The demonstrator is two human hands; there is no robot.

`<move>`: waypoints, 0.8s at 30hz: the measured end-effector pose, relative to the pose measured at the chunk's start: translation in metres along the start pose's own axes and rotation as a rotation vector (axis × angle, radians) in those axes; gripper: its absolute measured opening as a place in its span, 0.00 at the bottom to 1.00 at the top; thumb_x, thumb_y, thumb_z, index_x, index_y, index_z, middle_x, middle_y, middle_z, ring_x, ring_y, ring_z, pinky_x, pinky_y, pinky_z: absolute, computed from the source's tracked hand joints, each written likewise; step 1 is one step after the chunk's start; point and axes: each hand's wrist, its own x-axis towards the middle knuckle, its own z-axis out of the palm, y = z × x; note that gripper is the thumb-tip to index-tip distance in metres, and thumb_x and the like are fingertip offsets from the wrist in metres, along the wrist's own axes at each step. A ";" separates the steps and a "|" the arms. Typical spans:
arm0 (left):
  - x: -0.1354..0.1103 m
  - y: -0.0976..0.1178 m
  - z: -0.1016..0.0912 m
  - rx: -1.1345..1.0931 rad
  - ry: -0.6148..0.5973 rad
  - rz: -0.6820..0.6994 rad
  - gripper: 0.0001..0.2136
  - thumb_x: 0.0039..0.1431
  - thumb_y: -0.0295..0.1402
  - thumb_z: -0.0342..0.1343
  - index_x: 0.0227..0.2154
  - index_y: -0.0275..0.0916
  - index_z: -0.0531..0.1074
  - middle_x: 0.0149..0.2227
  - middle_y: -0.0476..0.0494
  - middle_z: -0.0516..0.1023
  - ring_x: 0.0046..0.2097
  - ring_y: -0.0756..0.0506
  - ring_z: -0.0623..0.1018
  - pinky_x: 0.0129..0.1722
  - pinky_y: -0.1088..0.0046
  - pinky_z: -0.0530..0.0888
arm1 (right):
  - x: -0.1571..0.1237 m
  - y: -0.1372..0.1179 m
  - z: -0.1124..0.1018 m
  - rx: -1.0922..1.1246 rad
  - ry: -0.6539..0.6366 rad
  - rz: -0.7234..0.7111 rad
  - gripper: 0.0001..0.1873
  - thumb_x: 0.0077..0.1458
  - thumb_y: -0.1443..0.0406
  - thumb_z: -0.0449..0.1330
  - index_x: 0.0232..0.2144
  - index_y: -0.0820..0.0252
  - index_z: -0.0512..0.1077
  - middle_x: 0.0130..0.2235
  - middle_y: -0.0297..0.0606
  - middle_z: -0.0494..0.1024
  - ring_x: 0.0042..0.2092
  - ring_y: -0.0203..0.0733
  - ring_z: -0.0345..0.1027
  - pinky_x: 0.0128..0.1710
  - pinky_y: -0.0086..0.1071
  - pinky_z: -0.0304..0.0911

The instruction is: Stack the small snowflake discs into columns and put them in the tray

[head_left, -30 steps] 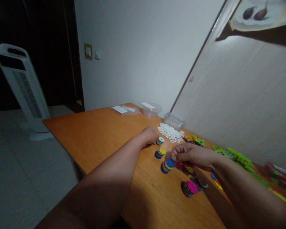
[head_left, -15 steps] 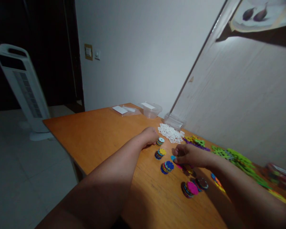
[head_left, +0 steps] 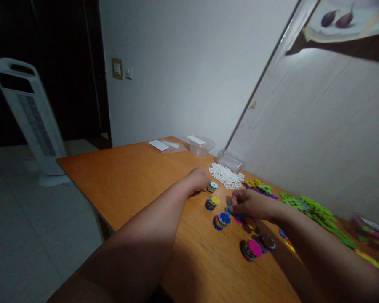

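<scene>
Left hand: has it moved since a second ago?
No. Judged against the round clear tub, the left hand shows no visible shift; it is still beside the white-topped stack.

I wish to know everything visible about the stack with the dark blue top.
The stack has thin, notched, plastic-looking discs: dark blue on top, several colours below. It looks tilted on the table, between the yellow-topped stack and the pink-topped stack. The right hand is close by; contact is unclear.

Discs [head_left: 224, 219] look matt plast., tbl [head_left: 126, 176] smooth wood.
</scene>
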 end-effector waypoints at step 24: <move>0.000 0.000 0.000 -0.027 -0.005 -0.002 0.04 0.48 0.26 0.56 0.20 0.35 0.71 0.10 0.51 0.60 0.14 0.52 0.56 0.18 0.74 0.50 | -0.025 -0.020 0.001 0.112 -0.055 -0.044 0.09 0.47 0.62 0.65 0.28 0.61 0.70 0.27 0.33 0.73 0.24 0.29 0.59 0.22 0.24 0.53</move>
